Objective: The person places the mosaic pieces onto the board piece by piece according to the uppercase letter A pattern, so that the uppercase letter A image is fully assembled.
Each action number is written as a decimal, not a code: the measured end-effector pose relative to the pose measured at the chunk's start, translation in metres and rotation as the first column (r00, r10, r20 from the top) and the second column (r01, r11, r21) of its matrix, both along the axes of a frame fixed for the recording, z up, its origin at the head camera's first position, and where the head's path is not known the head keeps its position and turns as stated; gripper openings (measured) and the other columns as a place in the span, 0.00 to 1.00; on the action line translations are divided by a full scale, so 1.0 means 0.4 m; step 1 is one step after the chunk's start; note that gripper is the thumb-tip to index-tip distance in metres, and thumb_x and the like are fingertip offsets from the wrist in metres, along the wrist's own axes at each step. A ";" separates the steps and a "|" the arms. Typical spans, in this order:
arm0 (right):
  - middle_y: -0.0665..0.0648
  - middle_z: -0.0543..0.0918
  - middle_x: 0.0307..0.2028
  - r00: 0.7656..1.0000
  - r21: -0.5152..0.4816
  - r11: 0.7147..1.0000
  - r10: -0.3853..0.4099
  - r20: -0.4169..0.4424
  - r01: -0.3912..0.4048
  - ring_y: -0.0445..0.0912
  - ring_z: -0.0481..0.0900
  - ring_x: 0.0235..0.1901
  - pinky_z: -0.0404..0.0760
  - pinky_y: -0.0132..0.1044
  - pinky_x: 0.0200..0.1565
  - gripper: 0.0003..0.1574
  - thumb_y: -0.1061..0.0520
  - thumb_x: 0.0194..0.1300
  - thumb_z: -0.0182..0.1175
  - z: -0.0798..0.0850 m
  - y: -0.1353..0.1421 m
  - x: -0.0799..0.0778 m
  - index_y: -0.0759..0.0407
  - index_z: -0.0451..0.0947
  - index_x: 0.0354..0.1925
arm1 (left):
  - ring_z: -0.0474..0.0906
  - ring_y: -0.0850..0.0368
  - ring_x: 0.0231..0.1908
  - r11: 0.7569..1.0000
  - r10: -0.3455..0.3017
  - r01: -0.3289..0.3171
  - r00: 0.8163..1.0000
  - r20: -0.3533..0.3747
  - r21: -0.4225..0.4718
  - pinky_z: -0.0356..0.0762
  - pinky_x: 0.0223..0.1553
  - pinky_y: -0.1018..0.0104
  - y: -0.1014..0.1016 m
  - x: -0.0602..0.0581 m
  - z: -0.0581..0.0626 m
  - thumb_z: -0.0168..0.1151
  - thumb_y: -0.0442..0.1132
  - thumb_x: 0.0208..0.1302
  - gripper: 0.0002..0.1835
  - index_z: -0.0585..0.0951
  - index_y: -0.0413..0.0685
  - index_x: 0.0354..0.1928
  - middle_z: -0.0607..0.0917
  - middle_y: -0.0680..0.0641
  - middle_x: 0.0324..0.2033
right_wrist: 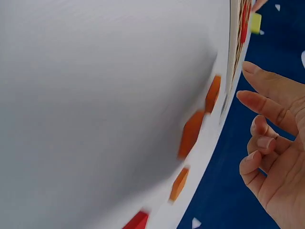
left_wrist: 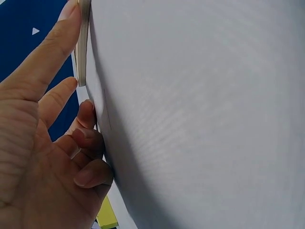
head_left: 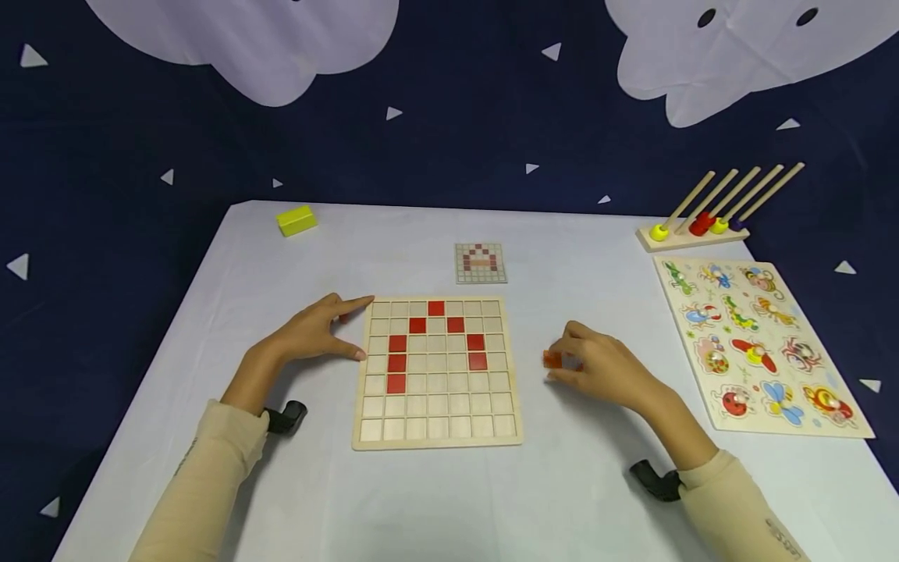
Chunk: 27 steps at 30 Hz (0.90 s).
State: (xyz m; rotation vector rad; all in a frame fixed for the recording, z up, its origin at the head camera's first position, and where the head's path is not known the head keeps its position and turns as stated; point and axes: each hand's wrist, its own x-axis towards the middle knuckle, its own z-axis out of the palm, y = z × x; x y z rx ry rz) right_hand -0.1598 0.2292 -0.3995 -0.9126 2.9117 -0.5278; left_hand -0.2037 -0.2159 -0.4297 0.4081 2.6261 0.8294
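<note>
A wooden grid board (head_left: 437, 435) lies flat, several red tiles (head_left: 396, 363) set in its squares in an arch, its left leg one tile longer than its right. My left hand (head_left: 309, 332) rests at the board's left side, index fingertip by the top corner and thumb against the edge. Right of the board, my right hand (head_left: 597, 363) hovers over orange tiles (right_wrist: 190, 133) lying on the table. Its thumb and index finger stand apart with nothing between them in the right wrist view. From above, one orange tile (head_left: 552, 359) shows beside its fingertips, partly hidden.
Behind the board lies a small pattern card (head_left: 481, 263). A yellow block (head_left: 296, 221) sits at the back left. On the right are a peg stand with beads (head_left: 695, 238) and an insect picture board (head_left: 762, 347). A red tile (right_wrist: 137, 220) lies near the orange ones.
</note>
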 end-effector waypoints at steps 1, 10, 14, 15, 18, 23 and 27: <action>0.50 0.74 0.32 1.000 0.006 1.000 -0.011 -0.005 0.011 0.40 0.70 0.27 0.71 0.33 0.31 0.16 0.55 0.53 0.76 0.001 0.013 0.005 0.60 0.87 0.39 | 0.64 0.52 0.39 1.000 -0.002 0.002 1.000 0.001 0.001 0.63 0.42 0.58 0.000 0.000 0.000 0.81 0.54 0.45 0.54 0.64 0.54 0.75 0.69 0.46 0.38; 0.50 0.77 0.35 0.991 0.025 0.990 -0.136 0.013 0.136 0.44 0.74 0.32 0.74 0.39 0.34 0.14 0.55 0.54 0.75 -0.002 0.132 0.042 0.58 0.86 0.39 | 0.63 0.53 0.37 1.000 0.004 -0.004 1.000 -0.005 -0.007 0.62 0.39 0.59 -0.011 0.006 -0.004 0.80 0.55 0.45 0.54 0.64 0.53 0.75 0.68 0.47 0.37; 0.50 0.76 0.34 0.982 0.032 0.982 -0.186 0.017 0.185 0.43 0.74 0.33 0.73 0.38 0.33 0.13 0.56 0.53 0.75 -0.005 0.180 0.060 0.57 0.85 0.38 | 0.61 0.54 0.35 1.000 -0.011 0.011 1.000 -0.011 0.007 0.61 0.37 0.60 -0.010 0.004 -0.004 0.80 0.55 0.45 0.54 0.65 0.53 0.75 0.67 0.46 0.37; 0.50 0.76 0.33 0.980 0.038 0.979 -0.200 0.018 0.199 0.43 0.73 0.32 0.72 0.37 0.32 0.14 0.55 0.52 0.75 -0.004 0.190 0.064 0.57 0.85 0.38 | 0.61 0.54 0.35 1.000 -0.013 0.013 1.000 -0.012 0.010 0.61 0.37 0.60 -0.009 0.003 -0.004 0.80 0.55 0.45 0.54 0.65 0.53 0.74 0.67 0.46 0.37; 0.49 0.75 0.32 0.972 0.063 0.971 -0.233 0.018 0.232 0.42 0.72 0.31 0.70 0.37 0.32 0.16 0.53 0.51 0.76 -0.004 0.216 0.078 0.57 0.86 0.37 | 0.61 0.54 0.35 1.000 -0.019 0.019 1.000 -0.011 0.014 0.61 0.37 0.60 -0.004 -0.002 -0.006 0.80 0.55 0.45 0.54 0.65 0.53 0.75 0.67 0.47 0.37; 0.49 0.73 0.32 0.967 0.104 0.962 -0.255 0.025 0.251 0.42 0.70 0.31 0.70 0.38 0.32 0.17 0.51 0.51 0.76 -0.016 0.240 0.085 0.58 0.85 0.36 | 0.61 0.54 0.35 1.000 -0.013 0.013 1.000 -0.008 0.011 0.61 0.38 0.59 -0.005 -0.002 -0.006 0.80 0.55 0.44 0.54 0.64 0.54 0.75 0.67 0.47 0.37; 0.49 0.73 0.31 0.967 0.100 0.962 -0.256 0.014 0.253 0.42 0.70 0.30 0.70 0.39 0.32 0.14 0.52 0.51 0.76 -0.025 0.251 0.087 0.58 0.84 0.33 | 0.61 0.54 0.36 1.000 -0.012 0.012 1.000 -0.009 0.012 0.61 0.38 0.59 -0.004 -0.001 -0.005 0.80 0.55 0.44 0.54 0.64 0.54 0.75 0.68 0.47 0.37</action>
